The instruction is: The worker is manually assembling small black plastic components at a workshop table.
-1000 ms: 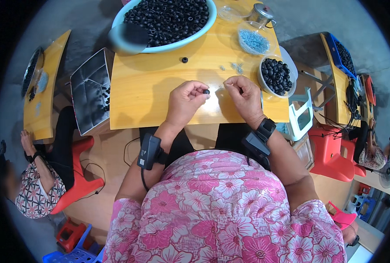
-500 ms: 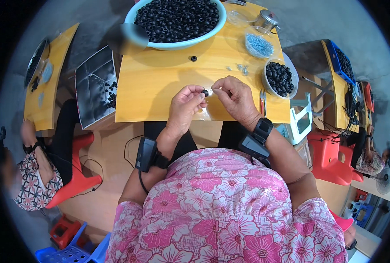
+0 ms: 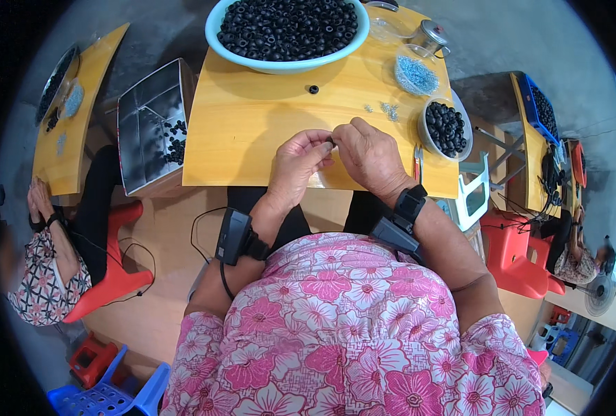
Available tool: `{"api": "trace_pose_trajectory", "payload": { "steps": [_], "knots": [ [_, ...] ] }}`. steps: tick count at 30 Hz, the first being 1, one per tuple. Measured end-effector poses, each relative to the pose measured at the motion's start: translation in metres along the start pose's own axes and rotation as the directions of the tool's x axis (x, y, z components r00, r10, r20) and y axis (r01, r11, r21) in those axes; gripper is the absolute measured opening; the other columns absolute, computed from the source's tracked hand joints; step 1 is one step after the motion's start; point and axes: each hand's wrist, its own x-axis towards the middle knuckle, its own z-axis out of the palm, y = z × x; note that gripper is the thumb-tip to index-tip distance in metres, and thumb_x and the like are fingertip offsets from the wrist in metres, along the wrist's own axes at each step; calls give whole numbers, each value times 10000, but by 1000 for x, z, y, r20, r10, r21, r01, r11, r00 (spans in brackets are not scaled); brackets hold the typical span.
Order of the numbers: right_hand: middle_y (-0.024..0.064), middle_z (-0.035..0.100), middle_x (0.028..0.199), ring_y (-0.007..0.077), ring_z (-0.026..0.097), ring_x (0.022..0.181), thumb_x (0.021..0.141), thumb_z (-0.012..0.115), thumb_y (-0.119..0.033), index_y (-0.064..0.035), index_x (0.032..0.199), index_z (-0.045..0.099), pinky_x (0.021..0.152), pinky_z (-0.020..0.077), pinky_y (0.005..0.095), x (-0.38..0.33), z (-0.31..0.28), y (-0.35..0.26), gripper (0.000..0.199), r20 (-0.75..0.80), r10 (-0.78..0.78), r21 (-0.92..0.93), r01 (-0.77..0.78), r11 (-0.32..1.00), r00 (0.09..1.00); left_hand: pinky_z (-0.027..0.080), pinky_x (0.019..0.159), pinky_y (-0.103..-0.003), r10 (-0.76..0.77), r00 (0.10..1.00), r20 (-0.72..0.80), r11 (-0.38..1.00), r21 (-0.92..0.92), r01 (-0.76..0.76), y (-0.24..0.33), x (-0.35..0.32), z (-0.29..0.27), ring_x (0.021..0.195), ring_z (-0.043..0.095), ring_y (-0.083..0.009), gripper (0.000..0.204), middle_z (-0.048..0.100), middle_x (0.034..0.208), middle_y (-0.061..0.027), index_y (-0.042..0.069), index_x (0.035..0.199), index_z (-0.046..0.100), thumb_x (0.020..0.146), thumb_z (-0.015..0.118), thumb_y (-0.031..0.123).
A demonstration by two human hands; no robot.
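Grey-walled room, warm light on a yellow wooden surface [image 3: 239, 152]. At its far side, a pale blue basin [image 3: 287, 67] heaped with black rings [image 3: 287, 28]. One stray ring [image 3: 313, 89] lies on the wood, nearer the seated worker. From where I stand, far right: metal cup [image 3: 433, 33], then a clear tub of blue beads [image 3: 417, 76], then, nearer, a tub of black beads [image 3: 446, 128]. Small clear bits [image 3: 390, 111] loose between.

Worker's left grip [image 3: 295, 166]: closed, thumb and forefinger pinching a small black piece [image 3: 331, 141], held above the near part of the wood, about mid-width. Right grip [image 3: 372, 159]: fingers bent, tips against or just beside that same piece; whether they pinch anything I cannot tell. Red-handled tool [image 3: 417, 165] by that wrist, close to the near edge. To the left, below, a black-lined box [image 3: 142, 132] with scattered dark pieces [image 3: 176, 150]. Beyond, another person [image 3: 55, 277] sits on a red stool [image 3: 124, 277].
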Motion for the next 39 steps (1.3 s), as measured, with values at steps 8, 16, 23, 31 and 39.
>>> {"api": "trace_pose_trajectory", "payload": {
  "steps": [8,16,23,31,39],
  "knots": [
    [85,615,775,165,612,712,905,541,-105,1,1019,642,625,495,299,-1,18,5,185,12,287,670,-221,709,958,529,754,-243,26,999,-22,992,-121,-28,1,1,-1,829,612,-111,170,634,946,-52,15,1066,570,911,609,73],
    [73,604,856,147,633,772,926,509,-50,64,1139,556,724,534,254,-12,1,20,246,490,529,800,-598,41,693,519,768,-240,-17,1000,-12,999,-51,17,5,0,-3,815,603,-102,167,633,974,-40,47,1079,555,919,597,71],
    [108,648,921,139,653,717,956,537,-115,40,1113,556,676,545,227,-8,-4,17,221,506,496,788,-612,66,705,516,763,-240,2,1000,17,999,-32,-1,-1,3,-9,810,599,-104,173,635,959,-39,41,1083,551,918,597,64],
    [10,562,773,68,486,591,986,504,-271,14,1071,582,549,427,206,-19,11,29,307,520,437,837,-539,-91,734,513,763,-240,-11,1000,-2,1000,-6,11,1,2,-7,802,596,-103,165,631,936,-32,43,1078,553,919,594,62],
    [-1,517,769,66,450,649,996,474,-219,41,1105,565,616,429,219,-21,10,24,296,545,365,821,-394,-412,755,513,744,-247,1,1000,8,1000,-10,-1,2,1,-6,783,602,-107,168,633,918,-31,48,1078,555,918,599,70]
  ]
}}
